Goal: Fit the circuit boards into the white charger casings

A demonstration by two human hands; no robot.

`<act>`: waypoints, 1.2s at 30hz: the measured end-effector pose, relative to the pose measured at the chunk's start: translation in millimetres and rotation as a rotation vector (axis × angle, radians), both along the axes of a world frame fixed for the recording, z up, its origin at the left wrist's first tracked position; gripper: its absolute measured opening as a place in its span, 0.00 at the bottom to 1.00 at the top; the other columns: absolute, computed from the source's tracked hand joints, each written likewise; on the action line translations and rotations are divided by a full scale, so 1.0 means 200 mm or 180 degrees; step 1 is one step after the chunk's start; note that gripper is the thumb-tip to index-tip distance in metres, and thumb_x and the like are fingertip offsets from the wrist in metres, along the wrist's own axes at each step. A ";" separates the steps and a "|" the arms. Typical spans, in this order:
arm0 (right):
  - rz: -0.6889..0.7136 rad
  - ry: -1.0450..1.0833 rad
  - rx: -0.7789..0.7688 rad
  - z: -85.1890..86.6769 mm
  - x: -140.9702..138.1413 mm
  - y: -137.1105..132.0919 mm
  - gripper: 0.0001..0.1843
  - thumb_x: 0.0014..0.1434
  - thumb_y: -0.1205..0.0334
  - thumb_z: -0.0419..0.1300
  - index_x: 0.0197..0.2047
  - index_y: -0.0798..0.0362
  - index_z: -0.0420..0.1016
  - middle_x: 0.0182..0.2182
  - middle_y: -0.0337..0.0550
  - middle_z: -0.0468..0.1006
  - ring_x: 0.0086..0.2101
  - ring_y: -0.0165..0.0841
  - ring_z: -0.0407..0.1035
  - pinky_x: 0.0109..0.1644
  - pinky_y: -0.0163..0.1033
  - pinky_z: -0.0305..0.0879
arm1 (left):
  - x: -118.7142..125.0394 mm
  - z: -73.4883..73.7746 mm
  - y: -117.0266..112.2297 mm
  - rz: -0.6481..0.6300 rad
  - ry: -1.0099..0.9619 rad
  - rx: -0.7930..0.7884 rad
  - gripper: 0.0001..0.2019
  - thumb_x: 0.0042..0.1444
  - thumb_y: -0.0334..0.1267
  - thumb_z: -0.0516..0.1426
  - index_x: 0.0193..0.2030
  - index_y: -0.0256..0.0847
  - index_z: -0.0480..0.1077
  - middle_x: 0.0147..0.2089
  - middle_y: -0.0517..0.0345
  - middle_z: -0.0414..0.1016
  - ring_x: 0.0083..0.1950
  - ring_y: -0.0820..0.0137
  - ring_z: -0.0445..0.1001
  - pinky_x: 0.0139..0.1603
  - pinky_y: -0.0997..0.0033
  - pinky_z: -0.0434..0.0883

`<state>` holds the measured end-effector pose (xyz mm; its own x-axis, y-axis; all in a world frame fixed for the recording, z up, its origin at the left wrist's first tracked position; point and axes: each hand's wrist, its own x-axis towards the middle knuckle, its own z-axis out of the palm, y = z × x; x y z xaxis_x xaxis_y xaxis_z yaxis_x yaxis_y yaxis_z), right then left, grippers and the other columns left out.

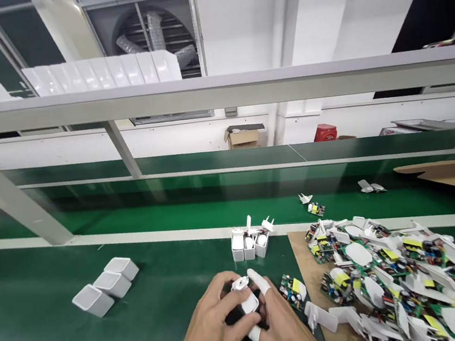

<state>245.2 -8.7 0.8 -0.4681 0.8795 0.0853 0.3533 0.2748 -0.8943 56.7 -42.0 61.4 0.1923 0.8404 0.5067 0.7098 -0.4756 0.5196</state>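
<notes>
Near the front of the green bench, my left hand (pixel 214 320) and my right hand (pixel 280 317) close round a small white charger housing (pixel 250 303). A white plug piece (pixel 240 283) sits at its top, under my left fingers. White finger cots (pixel 259 281) cover some fingers of my right hand. Much of the housing is hidden by my fingers. Just beyond stand three white housings (pixel 237 250) with parts and plug pieces in their open tops. Right of my hands lies a circuit board (pixel 293 290) with a yellow-wrapped part, close to a white plug cover (pixel 320 316).
A large heap of circuit boards with white plastic pieces (pixel 359 254) lies on cardboard (pixel 297 244) at right. Three white housings (pixel 113 283) stand at left. A shelf beam (pixel 218 92) crosses above, with its slanted post (pixel 17 200) at left. A loose board (pixel 316 209) lies farther back.
</notes>
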 end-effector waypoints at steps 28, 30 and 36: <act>0.0584 0.1193 -0.0765 0.15 -0.21 0.25 0.46 0.52 0.72 0.56 0.75 0.50 0.55 0.73 0.53 0.62 0.72 0.40 0.58 0.72 0.48 0.59 | -0.16 -0.02 0.34 0.1904 -0.0340 -0.0753 0.65 0.41 0.59 0.70 0.79 0.37 0.41 0.72 0.34 0.59 0.74 0.37 0.60 0.70 0.37 0.61; 0.0666 0.1054 -0.0814 0.10 -0.24 0.22 0.46 0.53 0.72 0.56 0.75 0.52 0.53 0.74 0.56 0.60 0.72 0.41 0.57 0.72 0.49 0.59 | -0.15 -0.03 0.31 0.2240 -0.0042 -0.0664 0.64 0.43 0.59 0.69 0.80 0.39 0.40 0.72 0.34 0.58 0.74 0.36 0.58 0.69 0.36 0.60; 0.0584 0.0338 -0.0390 -0.02 -0.20 0.12 0.43 0.55 0.69 0.62 0.74 0.59 0.60 0.69 0.66 0.66 0.67 0.52 0.66 0.71 0.55 0.61 | -0.14 -0.05 0.31 0.2237 0.0256 -0.0581 0.58 0.50 0.48 0.65 0.80 0.40 0.36 0.72 0.36 0.57 0.72 0.41 0.60 0.66 0.41 0.64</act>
<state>205.5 15.1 -3.6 -0.6150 0.7875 0.0405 0.2096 0.2128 -0.9544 28.5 19.1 52.2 -0.3928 0.8489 0.3537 0.8550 0.1955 0.4803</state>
